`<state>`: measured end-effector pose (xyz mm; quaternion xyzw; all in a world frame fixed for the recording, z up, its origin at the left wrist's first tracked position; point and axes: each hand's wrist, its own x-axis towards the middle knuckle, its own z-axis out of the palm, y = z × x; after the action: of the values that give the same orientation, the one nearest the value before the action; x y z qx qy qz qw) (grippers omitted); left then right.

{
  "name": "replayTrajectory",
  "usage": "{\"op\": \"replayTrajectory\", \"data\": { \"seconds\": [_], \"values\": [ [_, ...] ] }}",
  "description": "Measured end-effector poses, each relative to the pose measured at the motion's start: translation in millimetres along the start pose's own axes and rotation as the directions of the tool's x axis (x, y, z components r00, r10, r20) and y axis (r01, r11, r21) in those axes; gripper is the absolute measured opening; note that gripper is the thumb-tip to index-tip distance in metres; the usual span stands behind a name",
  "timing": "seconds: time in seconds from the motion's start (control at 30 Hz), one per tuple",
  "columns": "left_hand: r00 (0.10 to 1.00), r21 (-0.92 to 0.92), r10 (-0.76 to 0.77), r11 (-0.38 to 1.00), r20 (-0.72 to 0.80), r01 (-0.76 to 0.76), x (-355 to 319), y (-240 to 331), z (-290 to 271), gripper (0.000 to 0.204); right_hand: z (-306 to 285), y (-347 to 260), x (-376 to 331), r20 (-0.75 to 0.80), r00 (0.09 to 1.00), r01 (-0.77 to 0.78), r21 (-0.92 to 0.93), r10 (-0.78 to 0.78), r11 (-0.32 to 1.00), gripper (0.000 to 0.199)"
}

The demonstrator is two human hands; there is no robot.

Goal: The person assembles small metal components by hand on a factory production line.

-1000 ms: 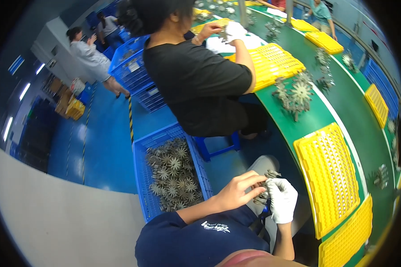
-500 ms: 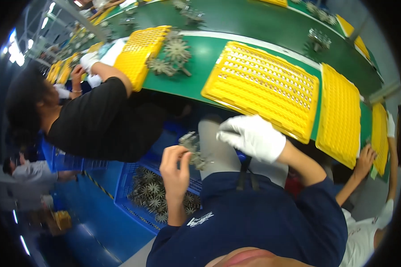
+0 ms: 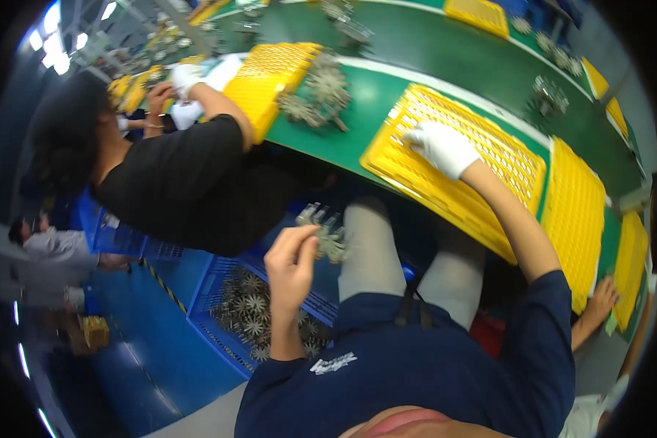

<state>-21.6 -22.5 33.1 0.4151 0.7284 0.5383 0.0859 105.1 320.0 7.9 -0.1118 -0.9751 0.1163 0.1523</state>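
My left hand (image 3: 292, 257), bare, is closed on a grey metal star-shaped part (image 3: 331, 239) with several prongs, held up in front of my left knee. My right hand (image 3: 445, 148), in a white glove, reaches over the yellow tray (image 3: 445, 197) on the green bench. Its fingertips are pinched together at the tray's left part, beside rows of small shiny pieces; what they hold, if anything, is too small to tell. Down to my left, more star-shaped metal parts (image 3: 254, 306) fill a blue crate (image 3: 206, 296).
More yellow trays (image 3: 573, 219) line the green bench (image 3: 310, 142) on both sides. A cluster of star-shaped parts (image 3: 325, 84) stands at the back. A co-worker in black (image 3: 190, 182) sits close on my left; another person's hand (image 3: 602, 299) is at the right.
My right hand has moved forward from above my lap to the yellow tray. My left hand still holds the star-shaped part, nearly in place. The whole view has shifted a little.
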Motion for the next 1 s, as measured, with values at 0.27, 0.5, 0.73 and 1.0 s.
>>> {"op": "replayTrajectory", "data": {
  "seconds": [0.27, 0.5, 0.73, 1.0],
  "values": [
    [0.997, -0.178, -0.076, 0.981, -0.016, 0.072, -2, -7, -7, 0.015, 29, 20, 19, -0.014, 0.994, 0.105, -0.094, -0.107, 0.99, 0.011],
    [0.99, -0.157, -0.052, 0.987, -0.13, 0.032, 12, -4, -9, 0.016, 20, 21, 27, 0.007, 0.987, 0.16, -0.154, -0.161, 0.975, 0.01],
    [0.977, -0.174, 0.002, 0.984, -0.214, -0.04, 23, 6, -23, 0.019, -1, -16, 24, -0.078, 0.996, 0.05, 0.216, -0.034, 0.975, 0.01],
    [0.986, -0.04, 0.129, 0.99, -0.107, -0.134, 34, 24, -38, 0.018, -60, -139, 18, -0.198, 0.973, 0.193, 0.396, -0.121, 0.898, 0.012]
  ]
}}
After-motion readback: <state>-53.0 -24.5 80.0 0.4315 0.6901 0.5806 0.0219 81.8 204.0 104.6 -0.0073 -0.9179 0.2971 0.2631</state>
